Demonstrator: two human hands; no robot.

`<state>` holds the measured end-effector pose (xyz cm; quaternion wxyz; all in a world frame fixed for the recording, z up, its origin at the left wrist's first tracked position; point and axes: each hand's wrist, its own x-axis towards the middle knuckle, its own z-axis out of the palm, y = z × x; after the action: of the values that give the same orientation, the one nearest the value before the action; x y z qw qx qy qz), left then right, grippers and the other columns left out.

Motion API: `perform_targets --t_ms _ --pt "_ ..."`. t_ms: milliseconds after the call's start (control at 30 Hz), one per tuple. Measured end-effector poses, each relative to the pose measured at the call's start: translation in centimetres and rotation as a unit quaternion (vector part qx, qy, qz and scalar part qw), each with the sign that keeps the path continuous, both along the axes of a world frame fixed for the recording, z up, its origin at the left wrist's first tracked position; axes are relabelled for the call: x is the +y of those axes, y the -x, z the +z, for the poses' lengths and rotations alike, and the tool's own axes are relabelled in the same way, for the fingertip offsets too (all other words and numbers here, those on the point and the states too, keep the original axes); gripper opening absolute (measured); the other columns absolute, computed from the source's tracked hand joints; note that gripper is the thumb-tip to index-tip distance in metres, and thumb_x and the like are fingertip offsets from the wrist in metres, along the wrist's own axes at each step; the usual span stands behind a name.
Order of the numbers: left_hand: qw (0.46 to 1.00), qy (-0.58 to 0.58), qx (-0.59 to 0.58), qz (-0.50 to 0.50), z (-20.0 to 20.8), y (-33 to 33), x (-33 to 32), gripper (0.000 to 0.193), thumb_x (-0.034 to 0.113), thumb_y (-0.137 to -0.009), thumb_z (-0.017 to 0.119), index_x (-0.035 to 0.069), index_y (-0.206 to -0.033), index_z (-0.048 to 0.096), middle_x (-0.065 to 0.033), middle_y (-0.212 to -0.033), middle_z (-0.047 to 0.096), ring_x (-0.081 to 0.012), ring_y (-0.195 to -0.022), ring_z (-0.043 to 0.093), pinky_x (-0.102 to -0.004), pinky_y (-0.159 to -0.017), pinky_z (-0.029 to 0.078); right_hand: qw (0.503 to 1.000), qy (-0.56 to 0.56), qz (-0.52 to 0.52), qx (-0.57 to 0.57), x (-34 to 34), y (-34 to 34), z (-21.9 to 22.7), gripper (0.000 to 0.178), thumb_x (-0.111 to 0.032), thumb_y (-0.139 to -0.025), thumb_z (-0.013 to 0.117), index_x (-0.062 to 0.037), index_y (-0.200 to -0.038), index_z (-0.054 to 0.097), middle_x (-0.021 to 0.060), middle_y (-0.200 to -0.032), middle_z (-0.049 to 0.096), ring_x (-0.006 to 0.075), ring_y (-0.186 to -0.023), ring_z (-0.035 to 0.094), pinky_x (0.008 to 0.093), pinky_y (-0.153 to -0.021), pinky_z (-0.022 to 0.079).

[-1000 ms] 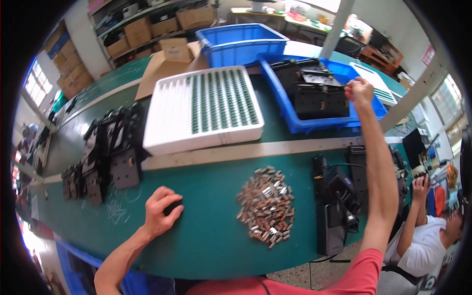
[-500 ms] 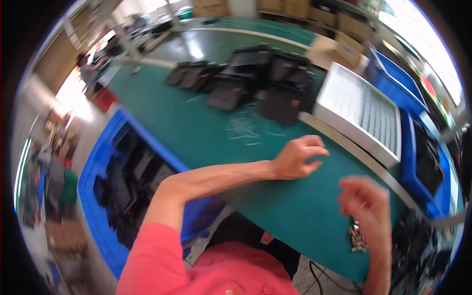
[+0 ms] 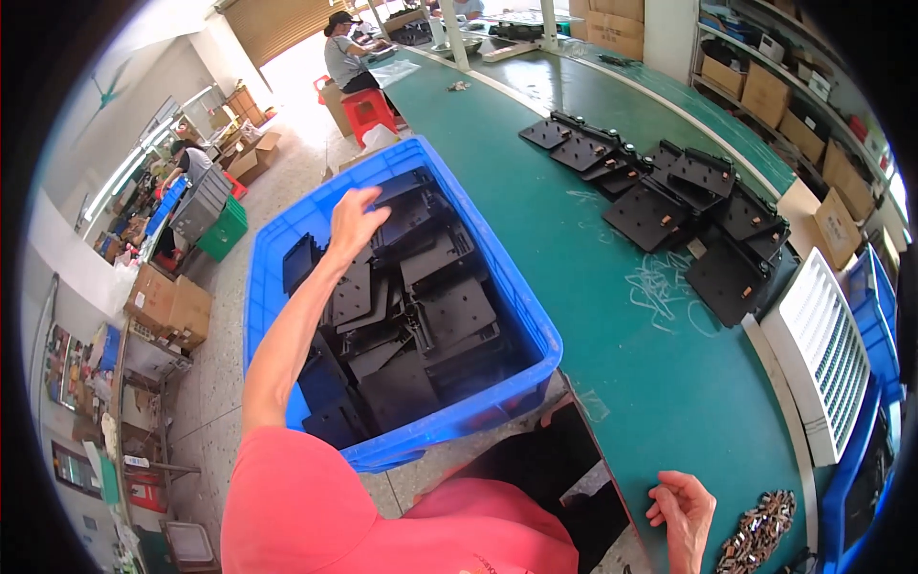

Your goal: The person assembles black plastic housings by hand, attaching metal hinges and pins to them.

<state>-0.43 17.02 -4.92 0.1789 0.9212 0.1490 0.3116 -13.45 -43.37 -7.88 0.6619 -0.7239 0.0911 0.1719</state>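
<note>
My left hand (image 3: 356,220) is above the blue plastic bin (image 3: 459,418), thumb and fingers apart and nothing held. Under and around it in the bin lies a jumbled heap of flat black plates (image 3: 454,311) with small holes and hinge-like edges. My right hand (image 3: 683,505) is over the front right of the green table, its fingers loosely curled with a gap at the thumb; I see nothing in it. A pile of small metal pieces (image 3: 758,532) lies just to its right.
Similar black plates (image 3: 660,206) stand in overlapping rows on the green table (image 3: 593,316). Thin clear strands (image 3: 660,292) lie nearby. A white slotted tray (image 3: 813,354) and blue crates (image 3: 868,311) line the right. A person (image 3: 349,57) sits on a red stool (image 3: 365,110) farther off.
The view has swung left toward the bin. My left hand has gone from above the table to above the bin. My right hand remains by the metal pieces, now lower in view.
</note>
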Motion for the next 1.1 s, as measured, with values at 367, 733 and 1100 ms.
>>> perform_targets --t_ms 367,733,1100 --pt "0.987 -0.085 0.104 0.084 -7.6 -6.4 8.2 0.055 0.022 -0.080 0.069 0.001 -0.129 0.060 -0.0277 -0.135 0.053 -0.0435 -0.122 0.054 -0.0461 -0.104 0.043 0.999 0.003 -0.053 -0.006 0.0 0.6 -0.1 0.018 0.007 -0.088 0.059 0.0082 -0.105 0.065 0.0126 -0.081 0.067 0.0132 -0.057 0.062 0.0235 -0.047 0.048" --pt "0.955 -0.277 0.080 0.075 -7.9 -7.8 7.0 0.010 0.011 -0.085 0.063 0.004 -0.089 0.068 -0.0169 -0.092 0.062 -0.0385 -0.091 0.058 -0.0481 -0.079 0.047 0.997 0.022 -0.069 -0.004 0.8 0.4 0.7 0.018 0.006 -0.087 0.058 0.0072 -0.103 0.066 0.0113 -0.080 0.068 0.0113 -0.054 0.060 0.0217 -0.044 0.045" --pt "0.924 0.333 -0.177 -0.070 4.1 -2.4 5.2 0.018 0.018 -0.099 0.059 0.004 -0.101 0.071 -0.0035 -0.092 0.070 -0.0118 -0.075 0.066 -0.0269 -0.060 0.054 0.999 0.009 -0.042 0.000 0.5 0.0 0.9 0.019 0.000 -0.091 0.062 0.0045 -0.109 0.066 0.0106 -0.083 0.069 0.0126 -0.062 0.063 0.0240 -0.049 0.050"
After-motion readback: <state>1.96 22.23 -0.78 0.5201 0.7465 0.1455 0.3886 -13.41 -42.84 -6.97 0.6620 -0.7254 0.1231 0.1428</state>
